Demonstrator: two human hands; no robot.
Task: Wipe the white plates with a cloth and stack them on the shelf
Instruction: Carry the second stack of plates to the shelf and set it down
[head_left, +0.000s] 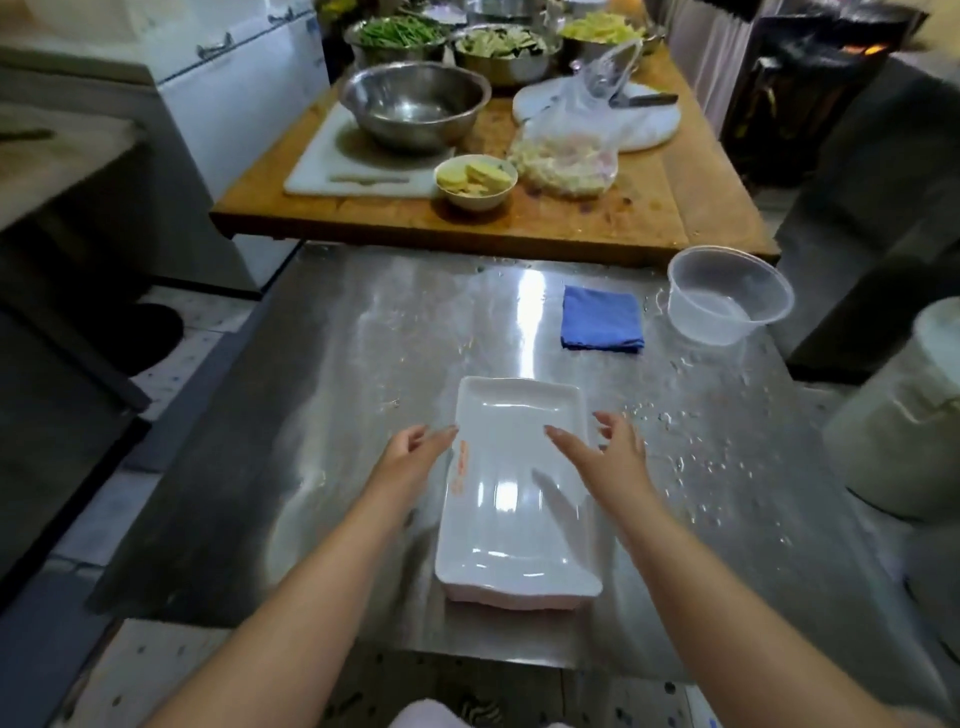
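Head view: two bare forearms reach forward over a steel desk (363, 364) wet with scattered drops. A stack of white rectangular plates (514, 499) lies on it, long side running away from the person; the top plate is glossy, and a pinkish edge of a lower one shows at the near end. Faint orange marks run along the top plate's left rim, too blurred to read as writing.

Left hand (410, 457) hovers at the stack's left edge, fingers straight and spread, fingertips at the rim; whether they touch it cannot be told. Right hand (608, 452) hangs over the right rim, fingers loosely extended, thumb apart, holding nothing.

Beyond the plates, to the right, a folded blue cloth (601, 318) lies flat on the desk, well apart from both hands. Just right of it stands a clear plastic tub (727, 296) at the desk's edge. A pale bucket (904, 410) stands off the right side.

Farther back a wooden desk (597, 218) carries a small bowl (475, 182) of yellow slices, a clear bag (566, 156) of pale food, a white cutting board (322, 171) with a large steel bowl (415, 101) on it, and a round white board (649, 122) with a knife (649, 100). Behind these stand steel bowls of green beans (400, 28), sliced vegetables (501, 44) and yellow shreds (602, 26).

No label or brand is legible anywhere.
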